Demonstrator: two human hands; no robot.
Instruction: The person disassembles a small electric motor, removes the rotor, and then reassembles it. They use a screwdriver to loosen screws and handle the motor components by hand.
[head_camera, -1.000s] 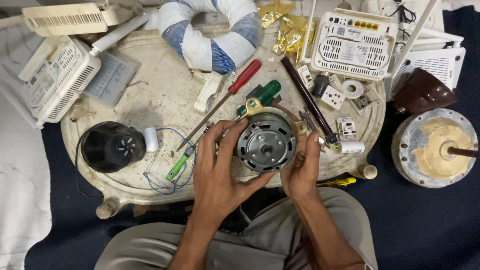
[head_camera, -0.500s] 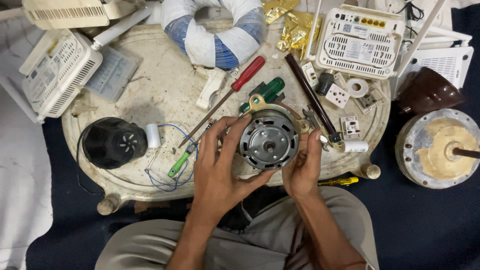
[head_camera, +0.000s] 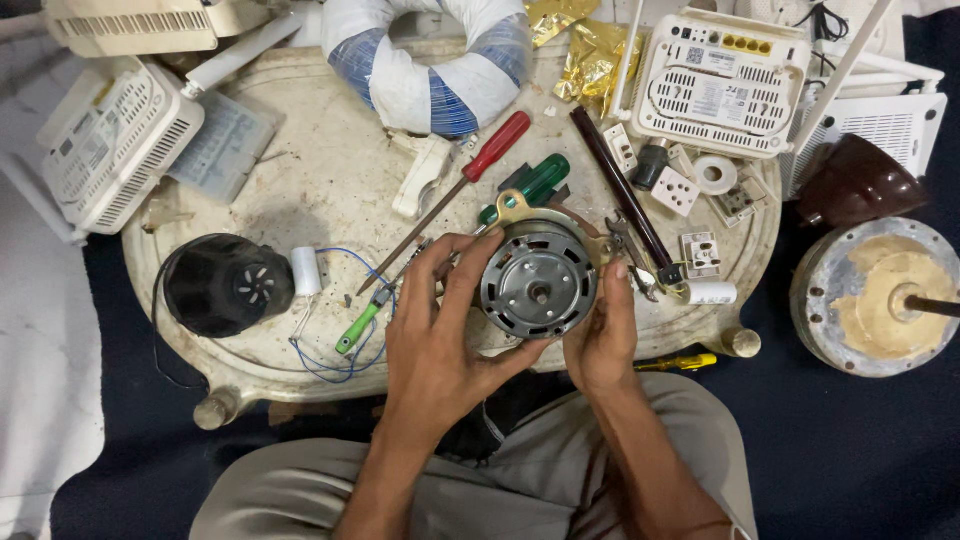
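A round grey electric motor with a metal end plate and a small shaft stub rests near the front edge of a worn round low table. My left hand cups its left side, fingers spread over the rim. My right hand grips its right side, thumb on the casing. Just behind the motor lie a red-handled screwdriver and a green-handled screwdriver.
On the table: a black round fan housing with a white capacitor and blue wires, a small green tester, pliers, wall sockets, white routers, a blue-white tape-wound coil. A metal rotor disc lies right on the dark floor.
Both hands keep their hold on the motor. It has shifted slightly on the table between my hands; nothing else has moved.
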